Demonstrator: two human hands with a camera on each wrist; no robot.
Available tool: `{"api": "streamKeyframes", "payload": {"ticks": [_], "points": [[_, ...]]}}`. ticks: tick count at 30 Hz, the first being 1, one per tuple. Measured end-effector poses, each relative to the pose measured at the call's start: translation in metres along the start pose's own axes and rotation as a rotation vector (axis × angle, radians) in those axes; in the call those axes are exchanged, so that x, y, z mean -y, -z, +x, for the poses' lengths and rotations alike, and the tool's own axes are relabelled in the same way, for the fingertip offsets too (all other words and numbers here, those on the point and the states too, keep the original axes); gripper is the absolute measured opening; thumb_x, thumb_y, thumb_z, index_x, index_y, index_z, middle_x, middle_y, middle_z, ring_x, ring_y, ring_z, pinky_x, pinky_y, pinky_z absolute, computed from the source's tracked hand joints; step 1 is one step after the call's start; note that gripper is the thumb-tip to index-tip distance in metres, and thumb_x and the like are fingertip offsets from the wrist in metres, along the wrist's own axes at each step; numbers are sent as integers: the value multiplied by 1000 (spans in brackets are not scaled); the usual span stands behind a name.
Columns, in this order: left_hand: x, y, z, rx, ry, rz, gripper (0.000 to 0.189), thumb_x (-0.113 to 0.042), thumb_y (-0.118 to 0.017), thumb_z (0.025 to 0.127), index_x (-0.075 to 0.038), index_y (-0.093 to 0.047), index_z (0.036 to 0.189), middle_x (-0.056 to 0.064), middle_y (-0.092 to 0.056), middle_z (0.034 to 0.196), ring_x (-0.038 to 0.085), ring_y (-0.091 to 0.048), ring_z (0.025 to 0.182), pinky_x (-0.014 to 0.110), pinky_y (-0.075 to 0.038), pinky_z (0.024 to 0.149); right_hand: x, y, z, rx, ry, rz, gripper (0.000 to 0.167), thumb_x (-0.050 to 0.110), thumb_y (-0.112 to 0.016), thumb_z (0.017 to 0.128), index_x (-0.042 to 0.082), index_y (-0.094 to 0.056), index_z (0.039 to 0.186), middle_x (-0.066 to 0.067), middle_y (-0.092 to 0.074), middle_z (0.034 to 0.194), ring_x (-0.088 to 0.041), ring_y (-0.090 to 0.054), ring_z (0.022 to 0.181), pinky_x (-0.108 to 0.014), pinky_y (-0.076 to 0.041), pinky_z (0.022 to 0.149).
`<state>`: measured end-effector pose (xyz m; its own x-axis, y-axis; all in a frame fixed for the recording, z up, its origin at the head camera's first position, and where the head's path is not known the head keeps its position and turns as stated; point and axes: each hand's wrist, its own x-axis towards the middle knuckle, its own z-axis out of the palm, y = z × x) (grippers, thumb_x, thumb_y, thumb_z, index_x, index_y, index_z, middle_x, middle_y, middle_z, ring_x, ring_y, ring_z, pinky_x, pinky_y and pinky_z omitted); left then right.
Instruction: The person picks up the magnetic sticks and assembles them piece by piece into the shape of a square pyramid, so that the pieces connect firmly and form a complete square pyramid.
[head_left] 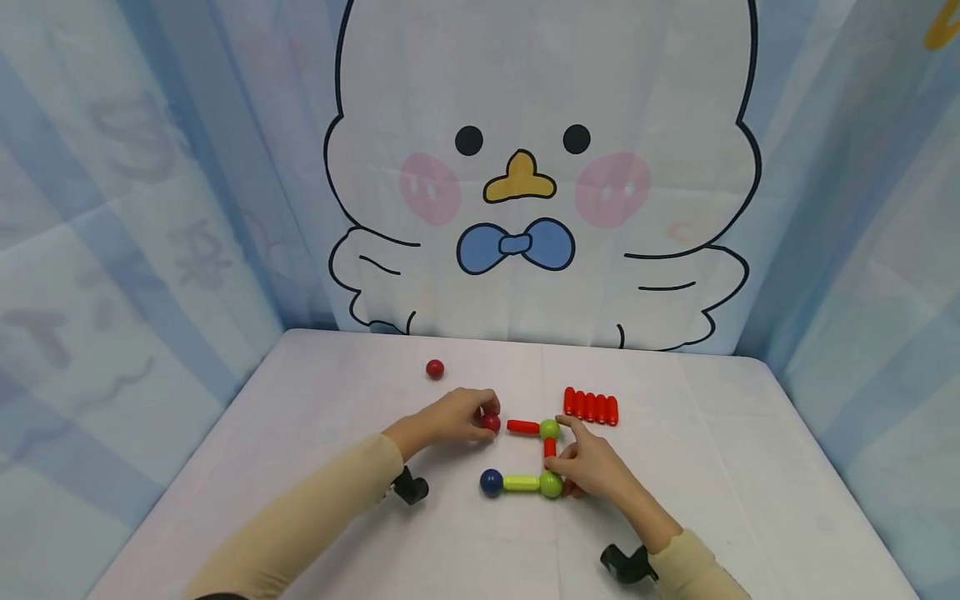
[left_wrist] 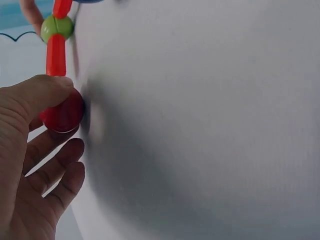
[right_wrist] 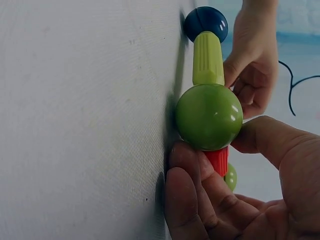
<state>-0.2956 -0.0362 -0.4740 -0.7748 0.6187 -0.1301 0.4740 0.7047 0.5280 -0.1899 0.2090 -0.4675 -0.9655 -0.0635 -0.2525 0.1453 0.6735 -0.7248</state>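
My left hand (head_left: pixel 452 417) pinches a red ball (left_wrist: pixel 64 112) between thumb and fingers, low over the table. Just right of that ball, across a small gap in the head view, lies the free end of a red stick (head_left: pixel 522 427). This stick joins an upper green ball (head_left: pixel 550 429); a second red stick (head_left: pixel 551 451) runs to a lower green ball (right_wrist: pixel 209 117). From there a yellow-green stick (head_left: pixel 521 483) leads to a dark blue ball (head_left: pixel 491 482). My right hand (head_left: pixel 597 468) grips this ball-and-stick assembly from the right, around the lower green ball and second red stick.
Several loose red sticks (head_left: pixel 591 407) lie in a row behind my right hand. Another red ball (head_left: pixel 435 369) sits farther back on the left of the white table (head_left: pixel 480 550). A printed curtain (head_left: pixel 525 292) hangs behind the table.
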Motion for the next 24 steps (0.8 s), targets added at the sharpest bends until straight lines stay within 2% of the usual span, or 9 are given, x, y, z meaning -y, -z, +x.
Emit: {"api": "streamKeyframes", "payload": {"ticks": [9, 18, 24], "points": [[-16, -6, 2, -28, 20, 51, 32, -27, -83, 89, -21, -63, 113, -7, -64, 99, 11, -57, 85, 22, -51, 77, 2, -2, 2, -5, 25, -5, 72, 19, -76, 92, 8, -40, 154, -1, -66, 77, -18, -61, 58, -31, -54, 58], [-8, -5, 2, -3, 27, -4, 35, -28, -84, 88, -21, -64, 116, -8, -65, 103, 11, -59, 88, 21, -52, 77, 2, -5, 4, -19, 2, -31, 71, 23, -75, 93, 12, -41, 154, -3, -65, 75, -18, -60, 57, -30, -53, 57], [-8, -3, -2, -22, 33, -5, 38, -28, -84, 88, -19, -64, 119, -4, -65, 108, 13, -58, 90, 24, -53, 80, 2, -3, 5, -53, -6, -65, 59, 23, -74, 94, 10, -48, 146, -2, -65, 75, -18, -61, 57, -29, -53, 59]]}}
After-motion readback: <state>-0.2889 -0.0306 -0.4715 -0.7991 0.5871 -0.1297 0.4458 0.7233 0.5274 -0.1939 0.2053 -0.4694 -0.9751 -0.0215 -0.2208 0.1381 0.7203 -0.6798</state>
